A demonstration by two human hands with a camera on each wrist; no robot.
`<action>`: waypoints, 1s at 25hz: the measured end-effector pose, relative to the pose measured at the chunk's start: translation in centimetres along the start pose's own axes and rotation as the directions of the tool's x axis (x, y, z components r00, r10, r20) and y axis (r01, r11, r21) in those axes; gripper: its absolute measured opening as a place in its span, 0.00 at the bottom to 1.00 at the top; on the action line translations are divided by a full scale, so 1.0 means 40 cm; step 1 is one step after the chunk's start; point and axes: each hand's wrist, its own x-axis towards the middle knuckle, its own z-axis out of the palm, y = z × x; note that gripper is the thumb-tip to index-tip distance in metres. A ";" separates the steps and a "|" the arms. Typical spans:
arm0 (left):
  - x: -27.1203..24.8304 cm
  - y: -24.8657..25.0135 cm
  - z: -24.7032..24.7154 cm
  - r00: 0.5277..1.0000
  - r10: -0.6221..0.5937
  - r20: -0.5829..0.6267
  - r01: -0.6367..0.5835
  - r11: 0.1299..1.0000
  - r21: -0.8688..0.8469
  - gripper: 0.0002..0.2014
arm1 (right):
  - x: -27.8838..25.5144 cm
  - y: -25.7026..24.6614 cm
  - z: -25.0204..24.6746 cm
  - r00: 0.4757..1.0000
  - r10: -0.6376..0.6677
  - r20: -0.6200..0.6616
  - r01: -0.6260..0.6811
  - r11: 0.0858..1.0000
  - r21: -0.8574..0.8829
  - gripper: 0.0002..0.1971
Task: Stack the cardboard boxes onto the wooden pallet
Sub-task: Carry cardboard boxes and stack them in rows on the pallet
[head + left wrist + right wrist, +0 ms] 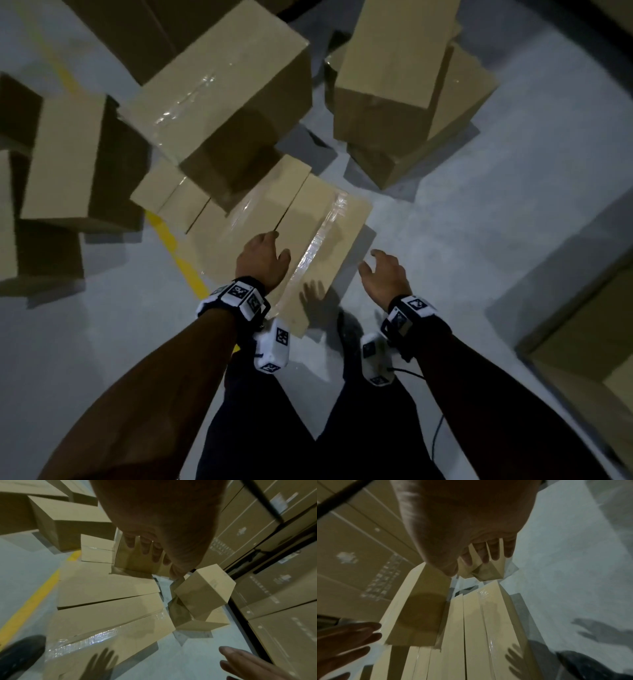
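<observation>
- Nearest are the person's dark trousers (342, 428) and two bare forearms, each with a marker-covered wrist band, reaching out and down.
- The left hand (262, 258) is spread wide over the near box and holds nothing. The head view cannot settle whether its fingertips touch the cardboard.
- The right hand (385, 274) is also wide and empty, hanging over the grey floor (479, 222) just beside the box's right edge.
- The near box (308, 240), long, flat and sealed with shiny clear tape (317, 246), lies on the floor right in front of the feet, partly across a yellow floor line (178, 250); a second flat box (171, 198) lies against its far-left side.
- My reading: this is the reach before the lift. Do it well by setting one hand on each long side, low, near the middle of its length, so the box comes up level. Keep palms off the slick tape.
- A larger box (222, 92) leans over the far end of the near one. Slide the near box out towards the feet first, or the leaning one may topple.
- Farther off, more cardboard boxes (394, 85) stand in loose piles.
- No wooden pallet shows in any view.
</observation>
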 end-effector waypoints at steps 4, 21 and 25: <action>0.198 -0.149 0.101 0.995 0.023 0.101 -0.018 0.999 -0.051 0.26 | 0.142 0.037 0.200 0.977 0.198 -0.080 -0.181 0.965 0.190 0.28; 0.631 -0.443 0.548 0.975 0.159 0.155 -0.148 0.986 -0.081 0.33 | 0.672 0.242 0.782 0.919 0.394 0.002 -0.284 0.660 0.695 0.43; 0.613 -0.412 0.571 0.985 0.143 0.100 -0.139 0.989 -0.048 0.37 | 0.647 0.271 0.763 0.918 0.394 -0.047 -0.250 0.667 0.702 0.45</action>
